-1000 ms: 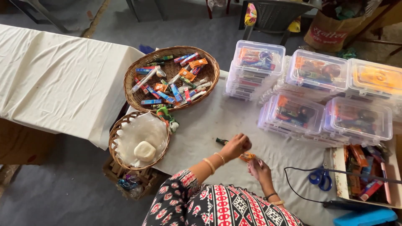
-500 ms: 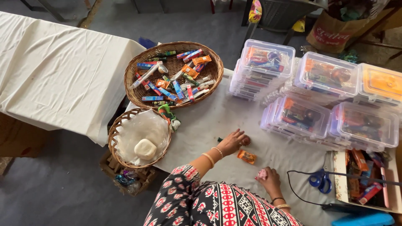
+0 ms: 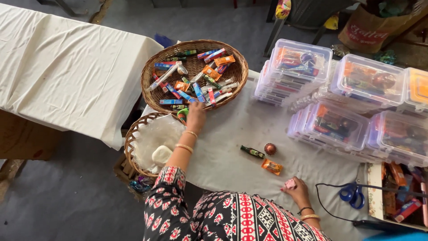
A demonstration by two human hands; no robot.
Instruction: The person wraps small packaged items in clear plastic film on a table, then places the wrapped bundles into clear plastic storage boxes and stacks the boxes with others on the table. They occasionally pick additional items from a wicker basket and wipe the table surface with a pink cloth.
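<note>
At the bottom of the frame the right hand (image 3: 298, 191) rests on the white-covered desk (image 3: 232, 134), its fingers curled shut around a small pink packet (image 3: 290, 184) that peeks out at the knuckles. Just above it, in the middle of the frame, three small items lie loose on the cloth, close together but apart: an orange sachet (image 3: 272, 167), a dark green bottle (image 3: 252, 152) on its side, and a round brownish cap-like piece (image 3: 270, 148). To the left, the left hand (image 3: 195, 117) stretches up to the near rim of the big basket (image 3: 156, 96), which holds a jumble of small tubes, sticks and sachets; its fingers point down among the items at the rim, and I cannot tell whether they have closed on anything. A smaller basket (image 3: 129, 145) with clear plastic and a pale bar sits at left centre, below the big one. Reaching into such a jumble, it looks best to pinch one piece cleanly near its middle and lift it straight up, so neighbours do not spill over the rim, while the right hand keeps the packet steady. Farther off, at right, clear lidded boxes (image 3: 330, 122) stand stacked, with blue scissors (image 3: 352, 194) at lower right.
</note>
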